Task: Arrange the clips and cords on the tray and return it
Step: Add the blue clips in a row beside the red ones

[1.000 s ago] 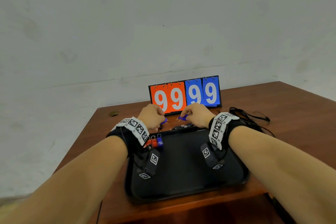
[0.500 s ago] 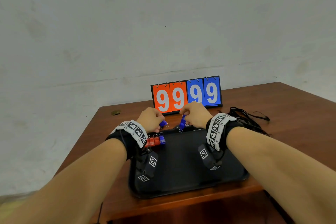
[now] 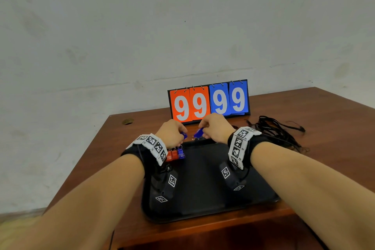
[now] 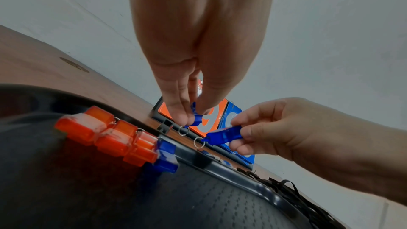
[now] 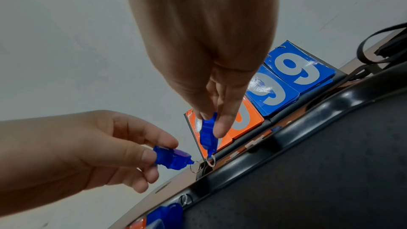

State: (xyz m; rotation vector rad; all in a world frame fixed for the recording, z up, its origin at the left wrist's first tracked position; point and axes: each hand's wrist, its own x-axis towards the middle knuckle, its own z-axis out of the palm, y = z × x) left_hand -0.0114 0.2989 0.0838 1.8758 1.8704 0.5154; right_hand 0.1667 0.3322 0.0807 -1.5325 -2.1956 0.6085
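A black tray lies on the wooden table in front of me. Along its far left edge stands a row of red clips ending in one blue clip. My left hand pinches a blue clip with a key ring, just above the tray's far rim. My right hand pinches a second blue clip, its ring hanging down, close to the left one. A tangle of black cords lies on the table to the right of the tray.
A flip scoreboard reading 99 99 stands just behind the hands, close to the tray's far edge. Small loose pieces lie on the table between scoreboard and tray. The table's left edge and a round hole are at the back left.
Both hands have raised their blue clips from the table behind the tray and drawn them closer together above the tray's far rim.
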